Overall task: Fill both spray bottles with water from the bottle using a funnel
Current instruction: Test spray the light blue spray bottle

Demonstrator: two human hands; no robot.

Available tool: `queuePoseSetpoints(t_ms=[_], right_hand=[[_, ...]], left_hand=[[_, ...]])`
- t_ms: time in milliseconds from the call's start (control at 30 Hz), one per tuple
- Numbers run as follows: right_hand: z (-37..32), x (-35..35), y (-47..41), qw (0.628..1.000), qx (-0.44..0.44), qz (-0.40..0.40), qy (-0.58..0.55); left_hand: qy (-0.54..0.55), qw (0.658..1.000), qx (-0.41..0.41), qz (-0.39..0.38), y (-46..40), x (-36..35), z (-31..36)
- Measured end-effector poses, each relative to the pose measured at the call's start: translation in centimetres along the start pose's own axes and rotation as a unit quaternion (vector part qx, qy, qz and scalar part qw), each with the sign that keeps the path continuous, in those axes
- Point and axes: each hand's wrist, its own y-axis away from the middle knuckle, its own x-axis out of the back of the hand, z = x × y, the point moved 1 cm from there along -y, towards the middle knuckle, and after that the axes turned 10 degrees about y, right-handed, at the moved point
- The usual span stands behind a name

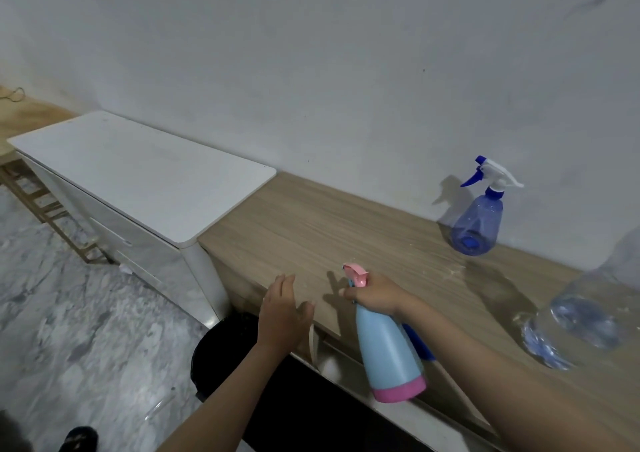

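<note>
Head view, sole view.

Item: right hand (375,294); fingers curled round the neck of the light blue spray bottle (389,344), just under its pink trigger head (356,273); bottle held off the counter, tilted with its pink base toward the person and overhanging the counter's front edge; a neck grip of this kind suits steadying the body while the head is unscrewed, which is probably the step in hand.

Item: left hand (284,313); fingers straight and close together, thumb apart, holding nothing; poised just left of the pink head, apart from it; likely placed to take the head and twist it, though that is inference only.

Item: transparent blue spray bottle (476,219); upright on the wooden counter (311,216) close to the wall, well apart from both hands; blue-and-white trigger head on; whether any water is inside cannot be told; apparently parked at the back until its turn.

Item: large clear water bottle (588,316); at the right edge of frame, partly cut off; standing on the counter near the right forearm, within reach for pouring; its mouth is out of frame.

Item: dark blue object (420,342); mostly hidden behind the light blue bottle; possibly the funnel, not determinable.

Item: white cabinet (138,174); abuts the counter's left end.

Status: neither spray bottle opened yet; filling seemingly not begun.
</note>
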Motion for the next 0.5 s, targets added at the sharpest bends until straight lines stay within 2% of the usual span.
queuePoseSetpoints(t_ms=[67, 200, 267, 333, 400, 500], right_hand=[[0.1, 0.7, -0.2, 0.999, 0.009, 0.036, -0.006], [0.0, 3.7, -0.6, 0.979, 0.042, 0.19, -0.066], [-0.7, 5.5, -0.7, 0.962, 0.084, 0.237, -0.11], [-1.1, 7.2, -0.8, 0.947, 0.119, 0.271, -0.125], [-1.6, 8.6, -0.6, 0.934, 0.135, 0.302, -0.136], [-1.8, 10.4, -0.6, 0.91, 0.158, 0.336, -0.183]], left_hand=[[0.032, 0.999, -0.018, 0.015, -0.3, 0.0, 0.6], [0.091, 0.99, -0.104, 0.03, -0.9, 0.0, 3.3], [0.155, 0.982, -0.104, 0.001, -1.1, 0.1, 5.5], [0.211, 0.973, -0.059, -0.076, -1.3, 0.2, 7.8], [0.259, 0.953, -0.054, -0.15, -1.3, 0.3, 10.4], [0.319, 0.929, -0.074, -0.173, -1.5, 0.6, 13.6]])
